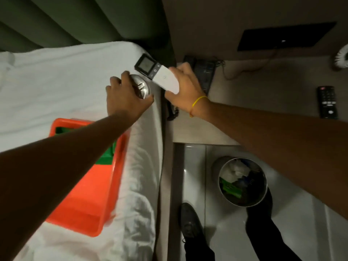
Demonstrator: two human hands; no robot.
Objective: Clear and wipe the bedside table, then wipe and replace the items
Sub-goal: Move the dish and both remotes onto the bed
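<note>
My right hand [185,87] holds a white remote with a dark screen [156,73] over the gap between the bed and the bedside table [263,102]. My left hand [125,93] grips a round silver metal dish [142,87] resting on the white bedsheet near the bed's edge. On the bedside table lie a black telephone [204,74] by the wall and a black TV remote [327,101] at the right. An orange plastic tub [88,194] with a green cloth [105,157] in it sits on the bed under my left forearm.
A metal waste bin [243,182] with rubbish stands on the tiled floor below the table, beside my dark shoes. A green padded headboard [75,19] is behind the bed. A black wall panel [286,35] and a lamp base [341,57] are at the far right.
</note>
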